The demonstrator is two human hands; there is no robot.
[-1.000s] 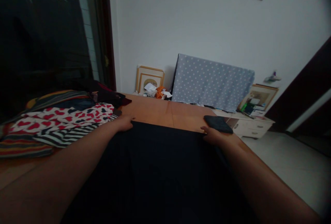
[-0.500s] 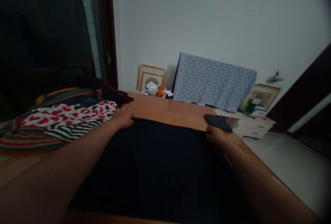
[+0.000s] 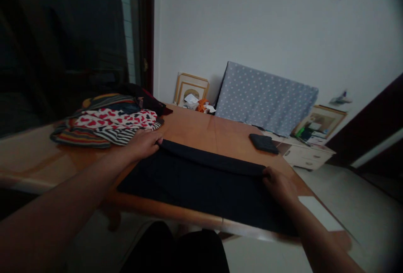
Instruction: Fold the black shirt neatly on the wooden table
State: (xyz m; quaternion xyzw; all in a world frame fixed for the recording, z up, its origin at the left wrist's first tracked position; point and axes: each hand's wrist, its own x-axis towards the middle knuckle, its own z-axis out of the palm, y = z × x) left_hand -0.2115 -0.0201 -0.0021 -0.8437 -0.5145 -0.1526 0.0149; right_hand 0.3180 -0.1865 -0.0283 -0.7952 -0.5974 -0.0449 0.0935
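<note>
A dark navy cloth point(image 3: 201, 189) lies spread over the front of the wooden table point(image 3: 195, 126), its exact kind of garment not clear. Along its far edge the fabric is lifted and turned over into a narrow flap. My left hand point(image 3: 145, 143) pinches the far left corner, close to the clothes pile. At the far right corner, my right hand point(image 3: 278, 182) grips the same edge with bent fingers. Behind the right hand rests a small folded dark grey cloth point(image 3: 263, 143), not touched by either hand.
A heap of clothes point(image 3: 116, 119), with heart-print, black-and-white striped and multicoloured striped pieces, sits at the left. Against the wall stand a dotted grey cloth cover point(image 3: 264, 96), a framed picture point(image 3: 192, 90) and a white drawer unit point(image 3: 307, 155). A white sheet point(image 3: 321, 213) lies by the right edge.
The cloth's far edge has been raised and folded over toward me, both hands still holding its corners. My view has tilted down and left, showing the table's front edge and my legs.
</note>
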